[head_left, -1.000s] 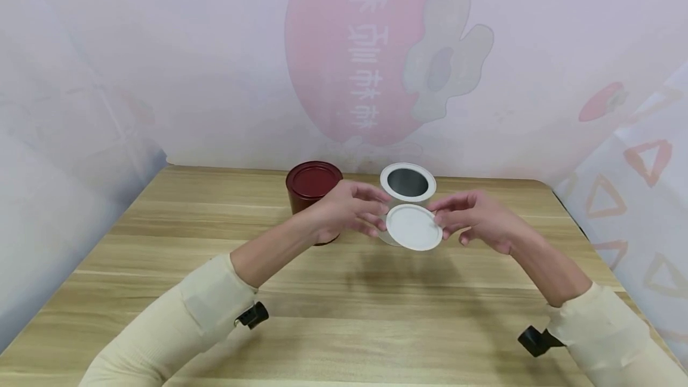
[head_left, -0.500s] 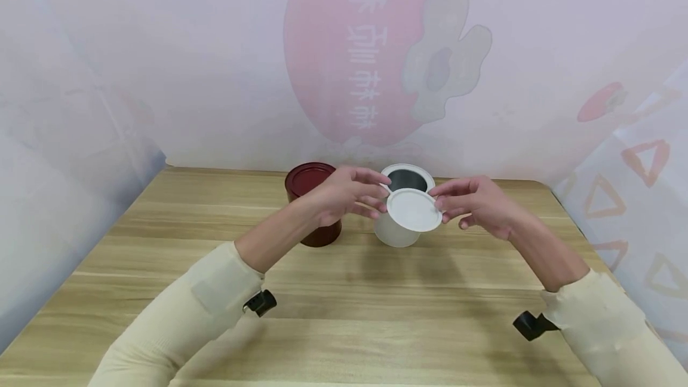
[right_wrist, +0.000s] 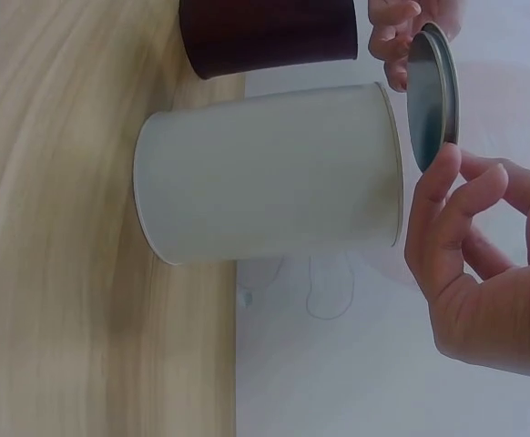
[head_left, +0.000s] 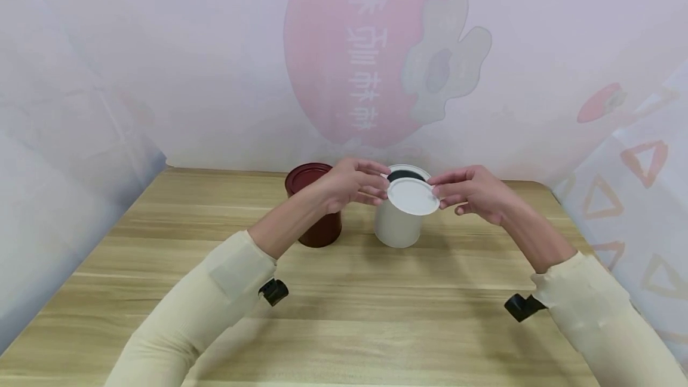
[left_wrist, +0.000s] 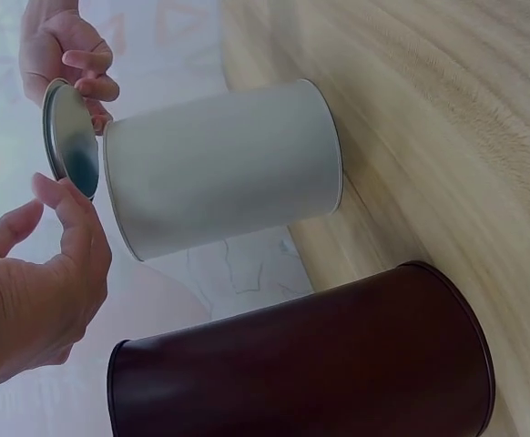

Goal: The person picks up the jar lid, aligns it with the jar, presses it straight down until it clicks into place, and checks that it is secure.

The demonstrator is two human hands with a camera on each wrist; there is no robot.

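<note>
Both the left hand (head_left: pixel 352 187) and the right hand (head_left: pixel 473 193) pinch the white lid (head_left: pixel 412 196) by its rim, just above the open white can (head_left: pixel 398 223) on the table (head_left: pixel 344 291). It seems slightly off-centre, toward the person. Seating it calls for centring, levelling, then pressing down evenly.

White lid (head_left: pixel 412 196), grey underside; white can (head_left: pixel 398 226); dark red can (head_left: pixel 317 205); light wood-grain table (head_left: pixel 344 315); cream sleeves (head_left: pixel 215 297).

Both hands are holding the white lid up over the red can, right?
Not quite. Both hands, left hand and right hand, hold the white lid over the white can, not the red can beside it. The head view shows this.
</note>
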